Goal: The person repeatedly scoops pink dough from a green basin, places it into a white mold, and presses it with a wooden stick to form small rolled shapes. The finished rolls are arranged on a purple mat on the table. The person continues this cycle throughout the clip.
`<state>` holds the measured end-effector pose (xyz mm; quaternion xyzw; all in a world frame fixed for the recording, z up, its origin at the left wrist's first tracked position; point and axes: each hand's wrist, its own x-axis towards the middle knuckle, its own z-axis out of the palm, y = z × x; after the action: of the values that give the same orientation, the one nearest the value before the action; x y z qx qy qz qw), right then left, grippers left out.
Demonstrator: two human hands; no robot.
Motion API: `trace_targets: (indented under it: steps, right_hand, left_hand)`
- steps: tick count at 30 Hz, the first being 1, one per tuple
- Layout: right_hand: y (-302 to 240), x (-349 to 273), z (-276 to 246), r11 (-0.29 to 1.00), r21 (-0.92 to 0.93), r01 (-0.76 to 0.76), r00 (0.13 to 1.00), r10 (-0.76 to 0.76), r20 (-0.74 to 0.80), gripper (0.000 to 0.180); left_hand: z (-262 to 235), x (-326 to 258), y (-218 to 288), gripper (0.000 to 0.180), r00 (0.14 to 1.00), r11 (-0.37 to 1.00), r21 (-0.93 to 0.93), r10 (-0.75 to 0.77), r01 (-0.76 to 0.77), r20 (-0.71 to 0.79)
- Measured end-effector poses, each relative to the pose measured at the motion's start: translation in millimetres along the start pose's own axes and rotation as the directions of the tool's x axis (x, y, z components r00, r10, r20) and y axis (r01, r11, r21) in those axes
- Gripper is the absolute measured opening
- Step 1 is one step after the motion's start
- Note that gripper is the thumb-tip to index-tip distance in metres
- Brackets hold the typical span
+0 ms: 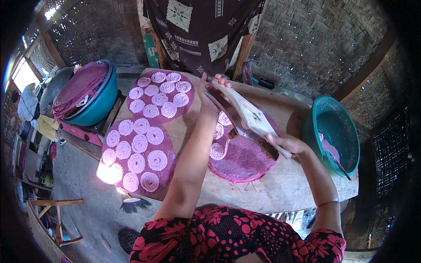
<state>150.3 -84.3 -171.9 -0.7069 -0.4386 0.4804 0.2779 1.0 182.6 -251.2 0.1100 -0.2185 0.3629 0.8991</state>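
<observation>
Both hands grip a wooden hand press (pixel 247 111), a pale upper board over a darker lower bar, tilted above the table. My left hand (pixel 209 94) is closed round its far end, with fingertips over the top. At the near right end, my right hand (pixel 287 144) is wrapped round it. A strand of pink dough (pixel 227 148) hangs from a small brown nozzle (pixel 232 133) under the bar. It runs down to a pink dough spiral (pixel 216 151) on a round purple cloth mat (pixel 239 168). The press and my left forearm hide part of this mat and its other spirals.
Two round purple mats (pixel 170 117) at left carry many ridged pink spirals (pixel 139 143). A green basin (pixel 313 127) with pink dough and a utensil stands at right. Left of the wooden table (pixel 280 186), a teal tub (pixel 113 83) holds stacked purple mats. A dark brush (pixel 131 204) lies below.
</observation>
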Motion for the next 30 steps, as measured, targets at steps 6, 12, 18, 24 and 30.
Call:
trace_targets:
  steps: [6, 12, 18, 24, 30]
  right_hand:
    - [-6.5, -2.7, -4.9, 0.995, 0.100, -0.001, 0.983, -0.017, 0.180, 0.075]
    - [-16.7, 17.4, 14.7, 0.999, 0.035, 0.040, 0.959, -0.048, 0.278, 0.064]
    - [-17.6, 23.3, 33.9, 0.986, 0.150, 0.077, 0.938, -0.123, 0.325, 0.068]
    - [0.1, 21.9, 44.3, 0.985, 0.172, -0.006, 0.933, -0.056, 0.355, 0.065]
    - [21.0, 18.7, 50.2, 0.928, 0.355, 0.114, 0.935, -0.220, 0.277, 0.066]
  left_hand:
    - [22.6, 1.5, 3.4, 0.049, 1.000, 1.000, -0.024, -0.013, 0.013, 0.005]
    - [25.9, -16.9, 35.7, 0.042, 0.999, 0.993, 0.114, 0.027, -0.025, -0.017]
    - [46.0, -38.6, 50.4, 0.035, 0.998, 0.972, 0.224, 0.067, -0.070, 0.018]
    - [53.1, -87.0, 63.7, 0.067, 0.795, 0.689, 0.698, 0.305, 0.196, -0.524]
    - [11.6, -184.6, 42.3, 0.070, 0.845, -0.150, 0.843, 0.251, 0.516, -0.472]
